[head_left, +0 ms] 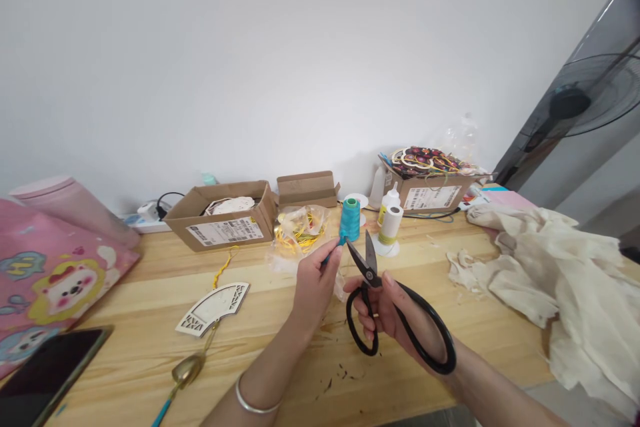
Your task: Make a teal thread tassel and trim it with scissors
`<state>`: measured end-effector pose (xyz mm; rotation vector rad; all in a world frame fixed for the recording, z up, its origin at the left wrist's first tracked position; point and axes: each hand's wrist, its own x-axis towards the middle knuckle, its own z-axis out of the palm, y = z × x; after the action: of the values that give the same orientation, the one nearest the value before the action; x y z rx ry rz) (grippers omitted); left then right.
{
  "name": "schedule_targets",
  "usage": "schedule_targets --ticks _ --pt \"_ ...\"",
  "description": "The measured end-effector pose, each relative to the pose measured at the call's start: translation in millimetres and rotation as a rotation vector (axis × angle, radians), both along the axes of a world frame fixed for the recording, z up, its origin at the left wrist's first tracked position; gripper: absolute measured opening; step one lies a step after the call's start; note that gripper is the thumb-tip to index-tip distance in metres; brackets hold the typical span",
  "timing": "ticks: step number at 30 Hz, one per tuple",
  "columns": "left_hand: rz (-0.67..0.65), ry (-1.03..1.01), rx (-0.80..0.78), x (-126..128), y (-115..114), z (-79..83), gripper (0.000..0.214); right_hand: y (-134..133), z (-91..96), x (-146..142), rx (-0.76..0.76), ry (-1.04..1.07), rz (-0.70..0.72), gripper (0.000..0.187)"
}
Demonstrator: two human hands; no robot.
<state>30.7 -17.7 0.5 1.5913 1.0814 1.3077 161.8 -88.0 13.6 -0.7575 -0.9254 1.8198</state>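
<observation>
My left hand (320, 275), with a bracelet on its wrist, pinches a small length of teal thread (342, 241) between thumb and fingertips. Just behind it a spool of teal thread (351, 220) stands upright on the table. In my right hand (387, 310) are black-handled scissors (369, 273), their blades parted and pointing up, close to the teal thread. To the left lies a fan-shaped cut-out plaque (213, 309) with a yellow cord at its top. Below it a gold-coloured pendant (189, 369) leads to something teal at the lower edge.
Cardboard boxes (183, 221) (440, 203) stand along the wall. Between them sit a plastic bag of yellow cords (303, 230), a white bottle (390, 197) and a white roll (391, 223). A phone (47, 373) lies at left, crumpled cream fabric (585, 280) at right.
</observation>
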Motion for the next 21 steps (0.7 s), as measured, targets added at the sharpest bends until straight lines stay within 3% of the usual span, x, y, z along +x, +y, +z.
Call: schedule_targets --ticks 21 --pt "-0.009 -0.041 0.008 -0.4 -1.1 0.7 0.027 -1.1 1.8 3.6 0.007 -0.067 -0.009 0.048"
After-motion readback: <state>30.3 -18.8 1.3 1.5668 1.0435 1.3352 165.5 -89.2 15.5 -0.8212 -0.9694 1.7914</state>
